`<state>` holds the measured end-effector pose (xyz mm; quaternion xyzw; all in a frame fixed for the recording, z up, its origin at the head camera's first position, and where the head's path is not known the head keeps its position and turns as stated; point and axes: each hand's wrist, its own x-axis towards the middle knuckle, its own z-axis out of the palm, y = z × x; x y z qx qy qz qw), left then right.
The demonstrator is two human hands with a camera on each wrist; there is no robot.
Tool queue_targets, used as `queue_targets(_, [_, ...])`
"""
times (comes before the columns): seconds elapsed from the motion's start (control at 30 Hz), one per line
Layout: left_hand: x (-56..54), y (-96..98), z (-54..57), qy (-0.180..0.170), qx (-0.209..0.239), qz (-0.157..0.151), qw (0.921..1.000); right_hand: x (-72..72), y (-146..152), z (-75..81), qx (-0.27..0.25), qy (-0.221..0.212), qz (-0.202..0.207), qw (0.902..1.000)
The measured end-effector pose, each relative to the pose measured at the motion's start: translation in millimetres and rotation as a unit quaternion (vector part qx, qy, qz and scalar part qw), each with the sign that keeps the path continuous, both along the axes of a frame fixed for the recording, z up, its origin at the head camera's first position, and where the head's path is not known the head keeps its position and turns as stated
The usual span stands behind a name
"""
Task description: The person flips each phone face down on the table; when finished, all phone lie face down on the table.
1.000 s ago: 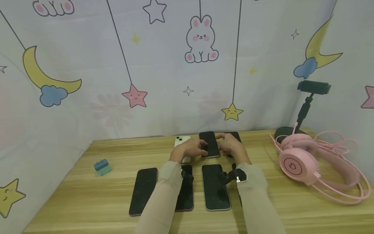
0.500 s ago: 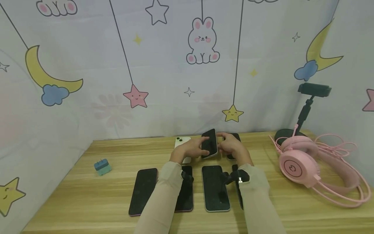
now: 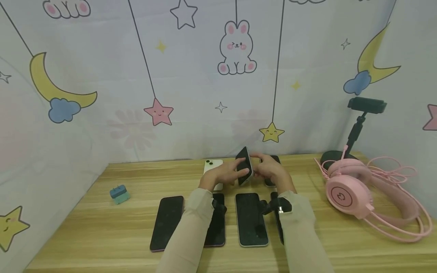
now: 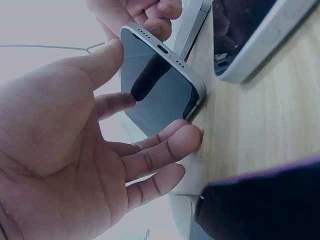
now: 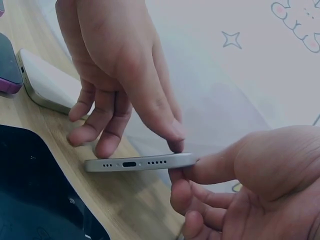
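Note:
A smartphone (image 3: 241, 163) with a black screen and silver rim stands tilted on edge near the table's back, its screen turned toward my left hand (image 3: 222, 173). In the left wrist view, my left thumb and index finger meet this phone (image 4: 165, 95) while the other fingers spread loosely by its lower edge. My right hand (image 3: 271, 168) grips the raised edge; in the right wrist view its thumb presses the rim and fingers curl beneath. A white phone (image 3: 213, 163), camera side up, lies partly under my left hand. Another dark phone (image 3: 275, 159) lies behind my right hand.
Nearer me lie several dark phones, including a left one (image 3: 167, 223) and a silver-rimmed one (image 3: 252, 220); my forearms partly cover others. A small blue-and-teal pronged block (image 3: 119, 194) sits left. Pink headphones (image 3: 348, 191) and a black stand (image 3: 356, 129) occupy the right.
The smartphone has gone from lying flat to tilting steeply, its right edge raised by my right hand. My left hand keeps roughly its place, fingers against the screen.

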<state>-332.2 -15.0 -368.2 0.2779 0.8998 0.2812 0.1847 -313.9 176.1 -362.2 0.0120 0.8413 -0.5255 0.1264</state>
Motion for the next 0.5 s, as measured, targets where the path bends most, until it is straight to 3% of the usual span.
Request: queue_targets(0.5, [1.3,-6.3,4.8,-0.033,0.036,0.011,0.9987,0.6,-6.2,0.2,0.013,0.006,0.02,0.9997])
